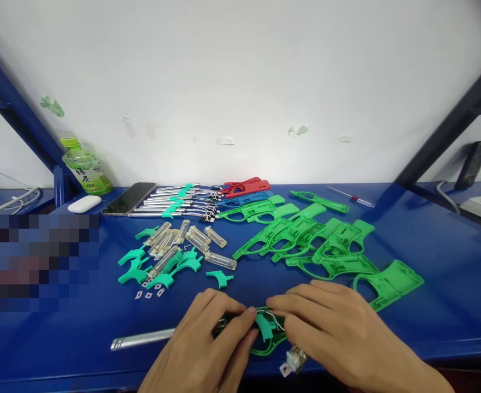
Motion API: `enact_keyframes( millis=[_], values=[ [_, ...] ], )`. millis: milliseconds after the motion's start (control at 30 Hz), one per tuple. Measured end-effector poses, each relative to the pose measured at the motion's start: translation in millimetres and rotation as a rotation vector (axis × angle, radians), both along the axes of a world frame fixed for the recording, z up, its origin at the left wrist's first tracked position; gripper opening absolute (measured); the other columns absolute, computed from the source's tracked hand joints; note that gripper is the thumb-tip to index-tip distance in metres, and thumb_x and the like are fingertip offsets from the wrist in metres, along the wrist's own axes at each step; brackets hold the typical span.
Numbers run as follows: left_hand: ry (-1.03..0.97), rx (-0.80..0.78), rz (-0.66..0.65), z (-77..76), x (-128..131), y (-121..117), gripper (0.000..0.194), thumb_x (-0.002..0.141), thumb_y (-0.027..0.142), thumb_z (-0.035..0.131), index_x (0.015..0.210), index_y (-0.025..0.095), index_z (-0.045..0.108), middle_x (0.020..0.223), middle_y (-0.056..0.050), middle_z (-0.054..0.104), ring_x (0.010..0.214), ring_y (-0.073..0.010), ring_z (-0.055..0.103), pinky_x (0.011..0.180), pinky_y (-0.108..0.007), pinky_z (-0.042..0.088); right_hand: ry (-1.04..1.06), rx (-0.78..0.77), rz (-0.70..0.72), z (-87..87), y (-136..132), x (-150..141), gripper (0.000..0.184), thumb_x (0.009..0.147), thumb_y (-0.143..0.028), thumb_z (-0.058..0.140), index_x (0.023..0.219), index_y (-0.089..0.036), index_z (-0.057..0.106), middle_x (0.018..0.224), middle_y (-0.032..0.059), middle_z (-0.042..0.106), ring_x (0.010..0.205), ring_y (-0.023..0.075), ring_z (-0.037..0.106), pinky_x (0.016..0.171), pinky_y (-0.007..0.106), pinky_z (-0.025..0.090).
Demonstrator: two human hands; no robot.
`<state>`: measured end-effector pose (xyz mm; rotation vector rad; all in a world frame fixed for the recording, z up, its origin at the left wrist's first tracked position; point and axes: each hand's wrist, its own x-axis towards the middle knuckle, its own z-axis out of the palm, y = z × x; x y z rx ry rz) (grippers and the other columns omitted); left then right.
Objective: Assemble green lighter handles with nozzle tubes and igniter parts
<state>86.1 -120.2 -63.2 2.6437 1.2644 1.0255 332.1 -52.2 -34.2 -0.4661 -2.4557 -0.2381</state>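
Both my hands work on one green plastic gun-shaped shell (267, 334) lying at the near edge of the blue table (449, 273). My left hand (208, 349) is curled, its fingers pressing a dark part and a silver metal barrel (142, 339) that sticks out to the left. My right hand (330, 333) is closed in a pinch on a thin wire and teal trigger piece at the shell's middle. A small metal part (296, 359) lies under my right hand.
Several green shells (330, 251) lie right of centre, red and blue ones (244, 192) behind. Teal triggers (134, 267), clear tubes (195, 240), silver barrels (167, 203), a phone (129, 197), a green bottle (85, 168), a screwdriver (350, 196) and a white case (84, 203) sit further back.
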Motion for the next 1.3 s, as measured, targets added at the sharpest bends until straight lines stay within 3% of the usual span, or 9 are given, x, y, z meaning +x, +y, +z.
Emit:
enact_keyframes(
  millis=[133, 233, 367, 433, 567, 733, 933, 1167, 1300],
  values=[
    [-0.015, 0.002, 0.006, -0.4, 2.0, 2.6, 0.033, 0.108, 0.004, 0.055, 0.137, 0.017, 0.064, 0.114, -0.008, 0.071, 0.096, -0.0201, 0.066, 0.084, -0.036, 0.064, 0.030, -0.014, 0.013, -1.2, 0.5, 2.9, 0.047, 0.118, -0.013, 0.038, 0.079, -0.020, 0.064, 0.099, 0.0029, 0.085, 0.070, 0.0129, 0.070, 0.067, 0.031, 0.052],
    [-0.042, 0.010, 0.004, -1.1, 3.5, 2.0, 0.034, 0.107, 0.002, 0.057, 0.136, 0.017, 0.063, 0.113, -0.008, 0.070, 0.094, -0.0192, 0.065, 0.082, -0.034, 0.064, 0.012, -0.145, 0.016, -3.9, 0.9, 12.5, 0.035, 0.117, -0.013, 0.043, 0.094, -0.021, 0.068, 0.105, 0.0013, 0.085, 0.079, 0.0136, 0.076, 0.071, 0.030, 0.055],
    [-0.067, 0.024, 0.004, -1.4, 4.5, -0.7, 0.032, 0.108, 0.004, 0.057, 0.136, 0.016, 0.063, 0.112, -0.008, 0.070, 0.094, -0.0192, 0.065, 0.082, -0.034, 0.063, -0.059, -0.315, 0.009, -8.3, 1.8, 26.4, 0.021, 0.118, -0.018, 0.047, 0.114, -0.024, 0.067, 0.122, 0.0012, 0.084, 0.106, 0.0167, 0.081, 0.087, 0.030, 0.056],
    [-0.072, 0.025, 0.011, -1.5, 5.1, -0.5, 0.030, 0.109, 0.006, 0.056, 0.135, 0.017, 0.064, 0.112, -0.008, 0.069, 0.094, -0.0192, 0.065, 0.081, -0.034, 0.063, -0.077, -0.318, 0.017, -9.6, 3.4, 27.2, 0.020, 0.118, -0.021, 0.047, 0.119, -0.024, 0.067, 0.118, 0.0029, 0.085, 0.103, 0.0177, 0.081, 0.086, 0.030, 0.056],
    [-0.068, 0.026, 0.004, -1.1, 5.5, 1.6, 0.029, 0.108, 0.004, 0.056, 0.133, 0.016, 0.064, 0.111, -0.008, 0.069, 0.093, -0.0189, 0.065, 0.081, -0.033, 0.063, -0.021, -0.303, 0.041, -9.2, 7.2, 19.1, 0.024, 0.116, -0.014, 0.046, 0.114, -0.022, 0.068, 0.099, 0.0022, 0.084, 0.082, 0.0158, 0.078, 0.075, 0.027, 0.055],
    [-0.059, 0.027, -0.001, 0.1, 4.8, 1.6, 0.026, 0.108, 0.004, 0.056, 0.130, 0.016, 0.065, 0.112, -0.009, 0.069, 0.095, -0.0187, 0.066, 0.083, -0.033, 0.064, 0.123, -0.285, 0.086, -8.8, 8.0, 15.2, 0.026, 0.107, -0.001, 0.049, 0.105, -0.023, 0.063, 0.104, -0.0030, 0.085, 0.082, 0.0116, 0.080, 0.074, 0.024, 0.056],
    [-0.040, 0.026, -0.001, -1.4, 4.5, 0.9, 0.026, 0.109, 0.005, 0.056, 0.130, 0.015, 0.067, 0.112, -0.009, 0.069, 0.094, -0.0186, 0.065, 0.080, -0.031, 0.064, 0.144, -0.250, 0.028, -13.1, 7.8, 13.7, 0.022, 0.109, -0.004, 0.054, 0.109, -0.023, 0.065, 0.111, -0.0045, 0.086, 0.091, 0.0117, 0.083, 0.081, 0.024, 0.057],
    [0.011, 0.057, 0.024, -2.1, 3.5, 0.4, 0.026, 0.113, 0.011, 0.053, 0.135, 0.016, 0.067, 0.113, -0.008, 0.072, 0.095, -0.0185, 0.067, 0.084, -0.032, 0.064, 0.201, -0.268, 0.024, -12.6, 7.1, 8.7, 0.025, 0.102, 0.000, 0.062, 0.098, -0.024, 0.058, 0.107, -0.0051, 0.086, 0.084, 0.0124, 0.081, 0.073, 0.025, 0.057],
    [0.113, 0.123, 0.106, -2.4, 3.5, -0.6, 0.034, 0.115, 0.018, 0.053, 0.147, 0.016, 0.062, 0.115, -0.008, 0.075, 0.100, -0.0214, 0.070, 0.089, -0.036, 0.064, 0.232, -0.294, 0.047, -11.7, 6.6, 7.4, 0.028, 0.099, 0.001, 0.065, 0.093, -0.024, 0.053, 0.103, -0.0038, 0.084, 0.081, 0.0127, 0.077, 0.069, 0.026, 0.055]
  ],
)
